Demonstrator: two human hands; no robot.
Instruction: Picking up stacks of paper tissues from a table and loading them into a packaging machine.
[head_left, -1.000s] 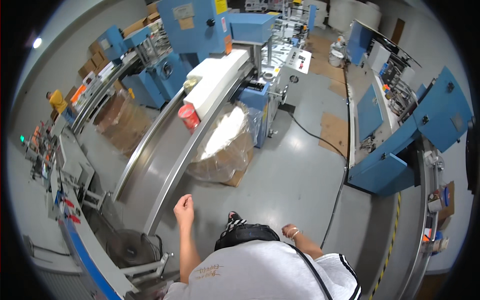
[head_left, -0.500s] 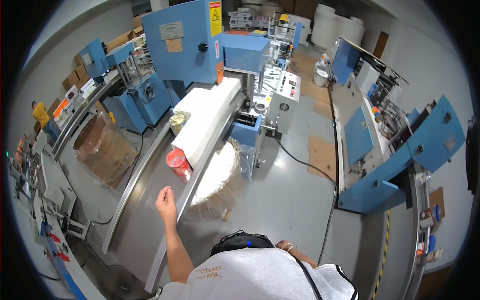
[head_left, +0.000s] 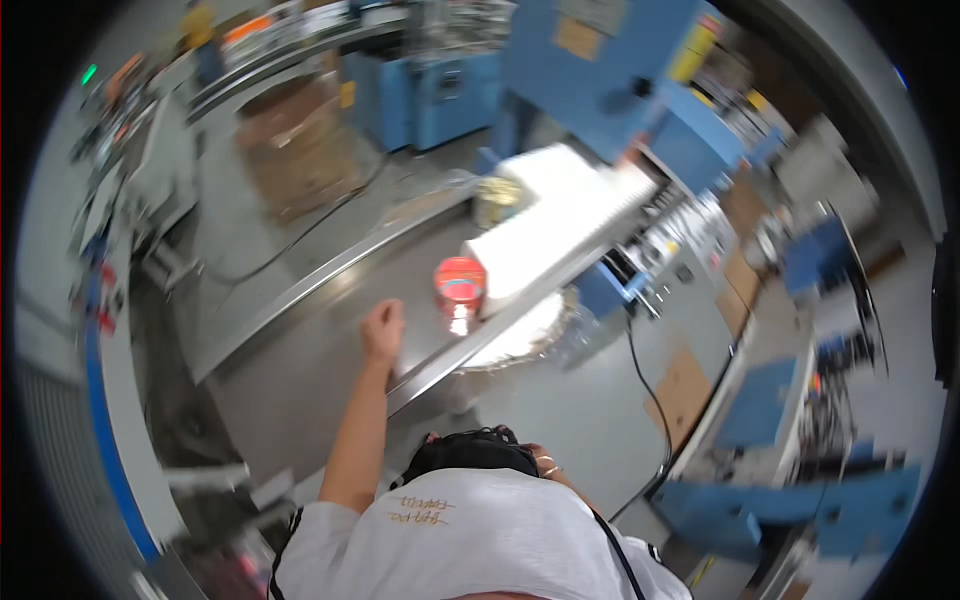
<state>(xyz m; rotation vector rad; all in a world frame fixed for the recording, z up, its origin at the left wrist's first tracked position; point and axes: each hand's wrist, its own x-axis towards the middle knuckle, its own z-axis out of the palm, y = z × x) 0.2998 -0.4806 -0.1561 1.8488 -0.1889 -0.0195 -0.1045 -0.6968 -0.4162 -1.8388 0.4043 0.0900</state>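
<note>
My left hand (head_left: pixel 383 325) hangs over the metal chute table (head_left: pixel 330 330), its fingers curled in and slightly blurred. Nothing shows in them. To its right, apart from it, a red round container (head_left: pixel 461 285) stands on the table against the end of a long white stack (head_left: pixel 560 235). A pale yellow crumpled bundle (head_left: pixel 498 198) rests on the stack's far left side. By my waist, my right hand (head_left: pixel 545 462), with a band at its wrist, is beside a black pouch (head_left: pixel 470 452); its fingers are mostly hidden.
Blue machine cabinets (head_left: pixel 590 70) rise beyond the stack. A plastic-covered carton (head_left: pixel 295 150) stands on the floor at far left. Beneath the table's right edge is a plastic-lined bin of white material (head_left: pixel 525 335). A black cable (head_left: pixel 660 400) crosses the floor; more blue machines (head_left: pixel 760 400) stand at right.
The view has swung left, so the table, stack and red container appear shifted right and turned. My left hand stays curled above the table; the right stays by the pouch.
</note>
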